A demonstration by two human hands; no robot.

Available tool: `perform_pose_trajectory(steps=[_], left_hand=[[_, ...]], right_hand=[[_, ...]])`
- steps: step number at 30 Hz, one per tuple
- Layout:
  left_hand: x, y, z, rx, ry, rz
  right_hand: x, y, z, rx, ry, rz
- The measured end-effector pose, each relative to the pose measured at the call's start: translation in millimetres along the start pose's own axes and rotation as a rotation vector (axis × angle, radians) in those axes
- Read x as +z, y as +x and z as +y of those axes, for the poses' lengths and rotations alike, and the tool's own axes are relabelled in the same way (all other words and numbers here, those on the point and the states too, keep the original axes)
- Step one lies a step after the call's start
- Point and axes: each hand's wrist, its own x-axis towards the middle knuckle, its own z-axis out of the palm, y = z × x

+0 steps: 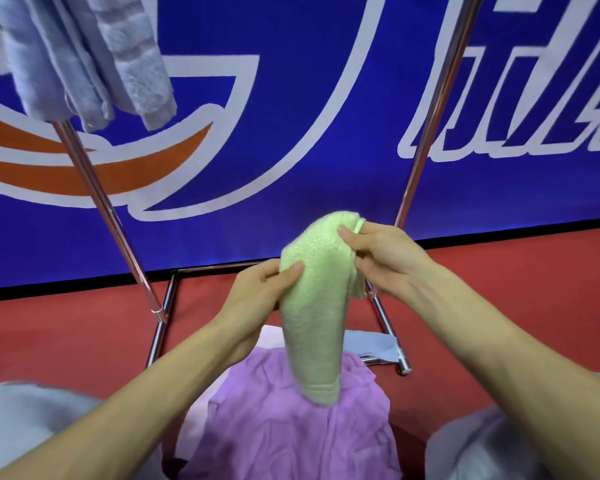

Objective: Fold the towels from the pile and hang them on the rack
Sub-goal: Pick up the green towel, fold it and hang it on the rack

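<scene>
Green towel, 1 item, pinched by my left hand and right hand; slack grip risks unfolding.

**Camera setup: single head cam**

One view only, head-worn, wide-angle. It sits in front of the rack, low and close, facing forward and down at it, with the blue banner behind the rack. Rack poles splay out toward the top edge; its base bar crosses mid-frame. Left hand and right hand, gripping the green towel, sit between lens and rack base, very near; forearms enter from the bottom corners.
</scene>
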Motion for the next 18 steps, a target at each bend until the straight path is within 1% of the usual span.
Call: perform_pose_trajectory(steps=[3,5,7,9,10,12,13,14,15,16,17,18], left_hand=[[3.6,3.7,3.6,0.174,0.032,0.087],[4.7,5.8,9.5,0.291,0.085,0.086],[3.4,8.4,14.0,0.352,0.125,0.068],[0.9,11.0,16.9,0.382,0.183,0.062],[-0.7,12.3,17.9,0.391,0.227,0.053],[-3.9,15.1,18.5,0.395,0.315,0.018],[-5.5,16.1,18.9,0.390,0.357,-0.004],[-6.8,16.8,19.7,0.384,0.401,-0.029],[-8.2,17.3,20.2,0.376,0.445,-0.056],[-9.5,17.7,20.9,0.369,0.489,-0.084],[-10.8,17.9,21.6,0.365,0.531,-0.114],[-12.0,17.4,22.7,0.362,0.571,-0.144]], right_hand=[[-1.7,0.7,-1.9,0.004,0.038,0.006],[-3.6,0.2,-1.0,0.030,0.031,-0.014],[-6.1,-1.9,0.8,0.070,-0.055,-0.033],[-8.2,-6.1,1.1,0.093,-0.298,-0.031],[-8.6,-9.0,0.0,0.100,-0.486,-0.028],[-12.0,-13.6,-1.5,0.070,-0.962,-0.025],[-14.6,-14.0,-1.4,0.020,-1.180,-0.009],[-16.8,-12.1,-0.2,-0.056,-1.341,0.016],[-17.3,-10.5,2.4,-0.154,-1.415,0.042],[-16.5,-9.1,5.7,-0.258,-1.390,0.049],[-14.4,-7.3,8.9,-0.335,-1.269,0.038],[-10.8,-5.3,12.0,-0.375,-1.093,0.010]])
